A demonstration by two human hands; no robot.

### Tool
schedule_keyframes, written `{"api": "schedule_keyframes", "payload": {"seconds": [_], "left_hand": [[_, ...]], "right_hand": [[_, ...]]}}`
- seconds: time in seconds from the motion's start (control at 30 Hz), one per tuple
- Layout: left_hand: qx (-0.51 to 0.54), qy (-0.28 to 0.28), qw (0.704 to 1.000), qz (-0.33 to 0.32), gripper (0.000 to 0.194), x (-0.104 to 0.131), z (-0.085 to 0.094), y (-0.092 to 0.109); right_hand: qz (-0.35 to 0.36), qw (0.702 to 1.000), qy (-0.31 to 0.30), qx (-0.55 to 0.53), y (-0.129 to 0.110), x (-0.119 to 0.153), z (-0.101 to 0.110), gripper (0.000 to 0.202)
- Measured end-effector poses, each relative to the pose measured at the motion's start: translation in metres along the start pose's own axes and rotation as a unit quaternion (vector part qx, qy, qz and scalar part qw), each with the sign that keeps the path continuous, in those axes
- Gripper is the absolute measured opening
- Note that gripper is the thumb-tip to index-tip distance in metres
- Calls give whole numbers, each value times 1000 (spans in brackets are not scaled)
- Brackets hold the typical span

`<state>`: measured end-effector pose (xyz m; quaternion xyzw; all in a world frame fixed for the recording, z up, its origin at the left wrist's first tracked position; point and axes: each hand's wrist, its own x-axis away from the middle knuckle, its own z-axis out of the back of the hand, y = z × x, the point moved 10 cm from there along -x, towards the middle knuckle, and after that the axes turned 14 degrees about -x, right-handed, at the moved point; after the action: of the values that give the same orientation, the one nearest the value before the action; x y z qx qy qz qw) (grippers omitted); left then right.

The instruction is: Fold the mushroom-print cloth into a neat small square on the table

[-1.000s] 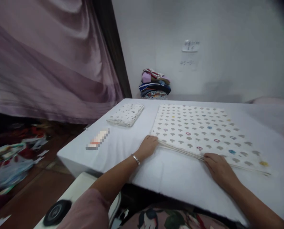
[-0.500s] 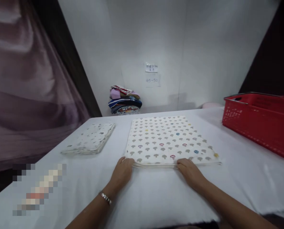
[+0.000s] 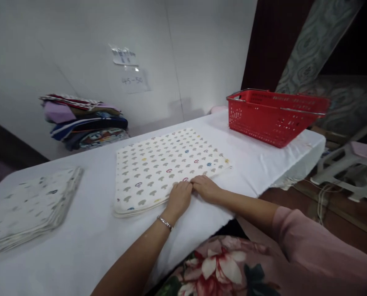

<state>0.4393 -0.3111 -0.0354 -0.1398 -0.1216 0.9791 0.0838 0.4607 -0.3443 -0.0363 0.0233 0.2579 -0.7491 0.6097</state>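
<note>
The folded mushroom-print cloth [image 3: 165,166] lies flat on the white table [image 3: 87,238], its near edge running along the table's front edge, roughly midway between the table's left and right ends. Both hands rest side by side at the middle of that near edge. The left hand [image 3: 179,197], with a thin bracelet [image 3: 165,223] at the wrist, lies palm down with its fingertips on the cloth's layered edge; the fingers are curled loosely and whether they pinch the layers cannot be told. The right hand [image 3: 206,188] touches the left one, palm down, fingers pressed on the same edge, and its grip is likewise hidden.

At the left end of the table lies a second folded cloth [image 3: 29,205] with a sparser print, well apart from the first. A stack of coloured fabrics [image 3: 84,121] sits at the far edge against the wall [image 3: 202,49]. A red plastic basket [image 3: 272,117] stands at the far right corner of the table. Two paper notes [image 3: 129,72] hang on the wall above the stack.
</note>
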Motion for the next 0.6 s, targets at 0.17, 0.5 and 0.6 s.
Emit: {"api": "schedule_keyframes", "payload": {"seconds": [0.17, 0.5, 0.6], "left_hand": [[6, -2, 1000, 26, 21, 2, -4, -7], [25, 59, 997, 47, 22, 7, 0, -13], [33, 69, 996, 48, 22, 7, 2, -14]], "right_hand": [[-10, 999, 5, 48, 2, 2, 1, 18], [-45, 989, 29, 140, 37, 28, 34, 19], [-75, 983, 37, 161, 56, 40, 45, 21]]}}
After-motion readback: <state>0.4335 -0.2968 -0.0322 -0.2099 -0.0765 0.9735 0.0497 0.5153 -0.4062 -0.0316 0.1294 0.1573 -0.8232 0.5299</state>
